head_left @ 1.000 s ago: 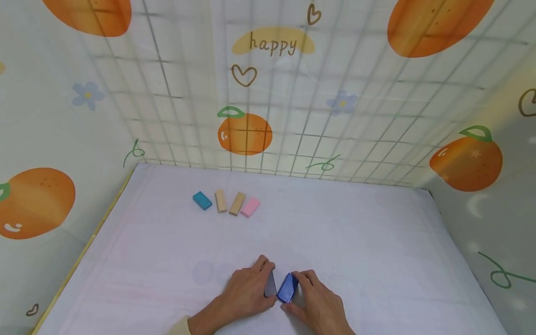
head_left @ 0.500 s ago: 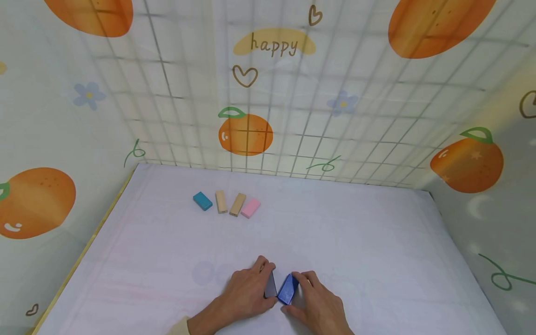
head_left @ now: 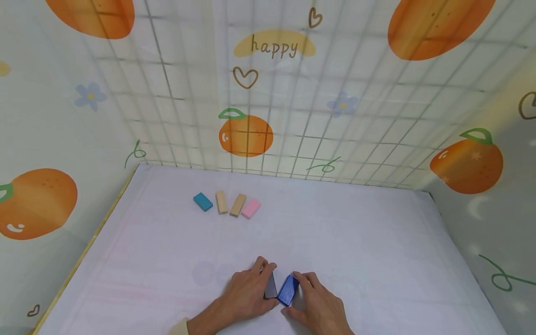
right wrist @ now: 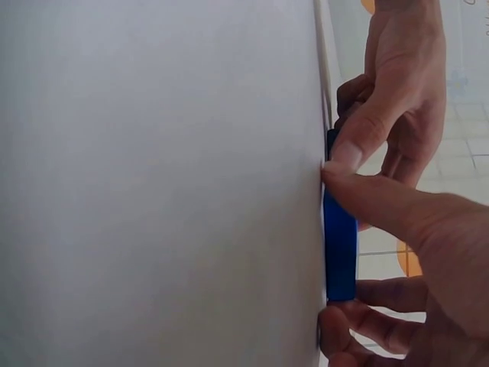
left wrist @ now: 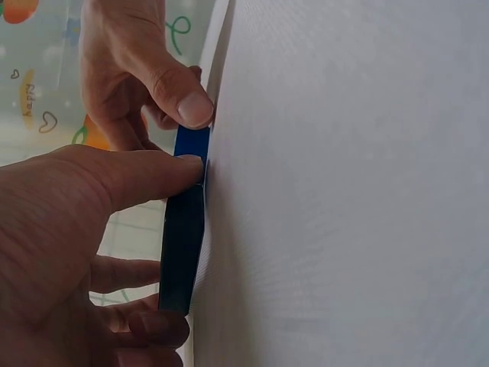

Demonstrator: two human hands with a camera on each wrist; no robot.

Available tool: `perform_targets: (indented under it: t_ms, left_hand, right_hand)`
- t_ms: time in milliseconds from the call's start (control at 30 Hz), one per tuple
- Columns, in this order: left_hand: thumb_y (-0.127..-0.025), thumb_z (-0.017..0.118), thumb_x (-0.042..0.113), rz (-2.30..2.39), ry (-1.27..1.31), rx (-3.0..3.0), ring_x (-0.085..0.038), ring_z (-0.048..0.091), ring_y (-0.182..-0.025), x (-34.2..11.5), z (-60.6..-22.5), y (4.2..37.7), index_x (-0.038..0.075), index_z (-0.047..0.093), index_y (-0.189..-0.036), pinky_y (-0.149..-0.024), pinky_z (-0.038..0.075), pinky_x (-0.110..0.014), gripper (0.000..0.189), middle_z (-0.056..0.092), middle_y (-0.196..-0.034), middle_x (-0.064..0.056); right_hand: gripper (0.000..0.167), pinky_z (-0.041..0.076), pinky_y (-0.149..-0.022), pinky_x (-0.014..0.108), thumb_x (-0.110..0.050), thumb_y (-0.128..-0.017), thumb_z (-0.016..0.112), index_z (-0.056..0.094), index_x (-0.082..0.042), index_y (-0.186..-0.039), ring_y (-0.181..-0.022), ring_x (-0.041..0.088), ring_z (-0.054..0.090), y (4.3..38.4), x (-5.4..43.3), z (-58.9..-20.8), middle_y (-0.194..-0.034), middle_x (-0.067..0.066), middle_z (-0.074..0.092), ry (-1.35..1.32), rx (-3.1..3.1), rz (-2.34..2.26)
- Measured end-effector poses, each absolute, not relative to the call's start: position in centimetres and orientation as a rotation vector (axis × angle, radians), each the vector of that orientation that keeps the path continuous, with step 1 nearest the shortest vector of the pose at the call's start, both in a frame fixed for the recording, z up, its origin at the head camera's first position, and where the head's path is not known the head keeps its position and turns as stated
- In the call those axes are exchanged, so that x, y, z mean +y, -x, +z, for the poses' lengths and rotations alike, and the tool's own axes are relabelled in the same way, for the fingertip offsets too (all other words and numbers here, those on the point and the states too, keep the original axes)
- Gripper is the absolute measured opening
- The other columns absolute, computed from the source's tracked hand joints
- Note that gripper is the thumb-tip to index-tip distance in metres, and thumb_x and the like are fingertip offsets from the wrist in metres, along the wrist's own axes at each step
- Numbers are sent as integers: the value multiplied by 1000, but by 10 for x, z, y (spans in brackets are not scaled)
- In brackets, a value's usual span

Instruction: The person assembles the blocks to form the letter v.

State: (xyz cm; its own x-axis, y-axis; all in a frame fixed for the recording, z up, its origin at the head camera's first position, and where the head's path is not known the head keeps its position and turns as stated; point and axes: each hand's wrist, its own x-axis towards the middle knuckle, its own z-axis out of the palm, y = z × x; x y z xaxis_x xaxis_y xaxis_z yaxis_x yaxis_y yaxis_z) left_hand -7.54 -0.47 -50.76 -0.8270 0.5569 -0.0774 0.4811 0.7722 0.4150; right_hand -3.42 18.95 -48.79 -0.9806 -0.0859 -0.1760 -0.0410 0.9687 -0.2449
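Observation:
Near the table's front, my left hand (head_left: 247, 292) grips a dark navy block (head_left: 270, 286) by its ends, thumb at the near end and fingers at the far end. Just right of it, my right hand (head_left: 321, 302) holds a bright blue block (head_left: 288, 290) the same way. Both blocks are on the white tabletop, their near corners meeting or nearly so, and they spread apart in a V toward the far side. In the left wrist view the dark block (left wrist: 182, 248) shows its long side. The right wrist view shows the blue block (right wrist: 341, 252), with both thumbs close together.
Farther back on the table (head_left: 356, 242) lie a teal block (head_left: 203, 202), two plain wooden blocks, one of them (head_left: 221, 202) paler than the other (head_left: 237, 205), and a pink block (head_left: 251, 209). A printed cloth (head_left: 289, 93) over a wire grid walls the back.

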Motion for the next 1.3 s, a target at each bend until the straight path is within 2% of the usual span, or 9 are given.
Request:
perform_targets:
  t_ms: [300, 600, 767, 1033, 1300]
  left_hand:
    - [-83, 80, 51, 550, -819, 2756, -7, 53, -73, -5, -507, 75, 19, 49, -142, -61, 50, -27, 74, 49, -127, -2]
    - [-84, 80, 50, 537, -817, 2769, -7, 52, -70, -5, -506, 75, 16, 53, -139, -59, 50, -27, 70, 51, -126, -3]
    - [-84, 80, 49, 541, -833, 2780, -7, 51, -69, -6, -506, 75, 16, 53, -138, -58, 48, -25, 69, 51, -125, -3]
    - [-84, 81, 47, 583, -859, 2786, -5, 49, -66, -8, -505, 74, 15, 51, -139, -55, 45, -22, 70, 50, -124, -3]
    - [-83, 81, 48, 582, -852, 2788, -5, 50, -68, -8, -507, 74, 15, 51, -139, -56, 46, -22, 71, 50, -124, -3]
  right_hand:
    - [86, 58, -66, 42, -54, -66, 90, 61, -11, -135, -81, 17, 62, 34, 189, -489, -118, 8, 60, 94, 2926, -370]
    - [79, 56, -62, 37, -51, -67, 91, 64, -12, -130, -77, 13, 59, 33, 191, -489, -117, 4, 59, 116, 2964, -369]
    - [80, 57, -63, 38, -52, -67, 91, 64, -12, -130, -79, 14, 61, 34, 190, -489, -117, 4, 59, 107, 2963, -370]
    - [87, 59, -70, 47, -62, -65, 87, 62, -12, -133, -83, 18, 63, 36, 188, -488, -116, 7, 59, 75, 2924, -365]
    - [89, 59, -71, 47, -65, -65, 85, 61, -13, -133, -79, 16, 60, 36, 188, -487, -116, 7, 59, 73, 2905, -379]
